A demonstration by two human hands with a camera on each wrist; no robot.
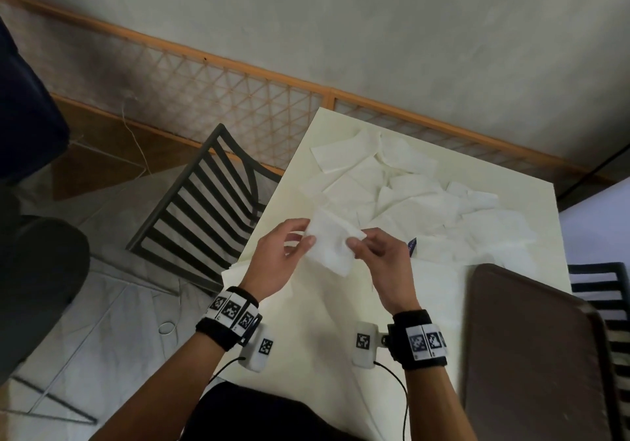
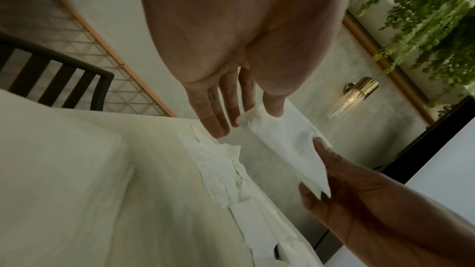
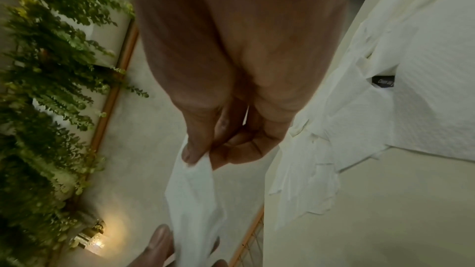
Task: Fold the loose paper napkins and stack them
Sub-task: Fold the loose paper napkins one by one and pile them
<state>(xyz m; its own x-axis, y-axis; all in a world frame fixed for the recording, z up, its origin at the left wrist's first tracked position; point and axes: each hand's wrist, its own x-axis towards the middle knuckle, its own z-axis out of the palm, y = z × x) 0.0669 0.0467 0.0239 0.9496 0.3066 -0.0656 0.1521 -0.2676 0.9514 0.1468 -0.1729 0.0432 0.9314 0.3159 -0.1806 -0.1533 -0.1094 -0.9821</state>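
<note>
One napkin (image 1: 332,243) hangs mid-frame above the surface (image 1: 300,321), pinched at opposite edges by the left hand (image 1: 279,260) and right hand (image 1: 381,263). Thin, limp and easily torn, it seems best held lightly by its corners. Loose napkins (image 1: 409,195) lie upper right.

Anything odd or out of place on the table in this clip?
A small dark printed label pokes out from under the loose napkins, the only non-white item in the scattered pile. Otherwise nothing stands out.
</note>
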